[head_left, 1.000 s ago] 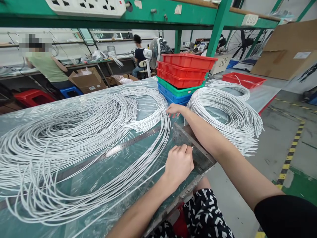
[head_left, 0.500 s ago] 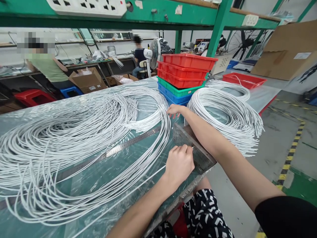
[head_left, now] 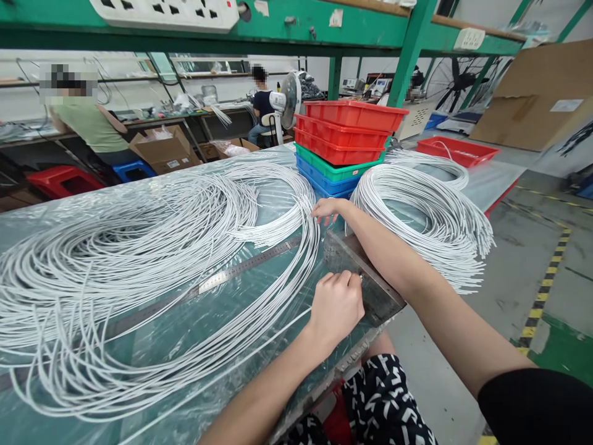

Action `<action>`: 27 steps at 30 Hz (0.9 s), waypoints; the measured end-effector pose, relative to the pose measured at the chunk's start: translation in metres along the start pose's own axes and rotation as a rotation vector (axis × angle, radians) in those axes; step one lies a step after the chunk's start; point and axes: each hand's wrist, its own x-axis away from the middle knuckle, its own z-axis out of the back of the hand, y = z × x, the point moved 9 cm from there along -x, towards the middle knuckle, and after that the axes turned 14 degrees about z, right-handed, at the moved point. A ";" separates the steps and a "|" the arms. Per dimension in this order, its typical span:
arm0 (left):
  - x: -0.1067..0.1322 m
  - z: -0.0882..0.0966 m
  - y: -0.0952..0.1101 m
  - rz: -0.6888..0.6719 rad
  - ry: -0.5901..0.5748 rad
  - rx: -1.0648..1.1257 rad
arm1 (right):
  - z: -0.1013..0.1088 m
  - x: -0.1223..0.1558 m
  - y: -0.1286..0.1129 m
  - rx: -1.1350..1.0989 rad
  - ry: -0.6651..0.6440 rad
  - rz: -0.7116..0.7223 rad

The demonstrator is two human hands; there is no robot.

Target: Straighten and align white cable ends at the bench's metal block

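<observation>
A big loose coil of white cables spreads over the plastic-covered table. My left hand rests near the table's front corner, fingers curled and pinched on cable ends against a metal plate. My right hand reaches across to the far side of the coil, fingers bent on the white cables there. A steel ruler lies flat under the cables.
A second bundle of white cables lies to the right. Stacked red, green and blue bins stand behind it, a red tray farther right. Two other people sit at benches in the back. A green shelf frame runs overhead.
</observation>
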 end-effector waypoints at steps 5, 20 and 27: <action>-0.002 -0.001 -0.003 0.004 -0.046 0.015 | -0.001 -0.003 0.001 0.011 -0.031 0.024; -0.039 0.046 -0.107 0.294 0.222 0.294 | -0.005 0.009 -0.052 -0.194 -0.042 0.301; -0.033 0.071 -0.144 0.399 0.480 0.377 | -0.040 0.043 -0.110 -0.579 -0.472 0.591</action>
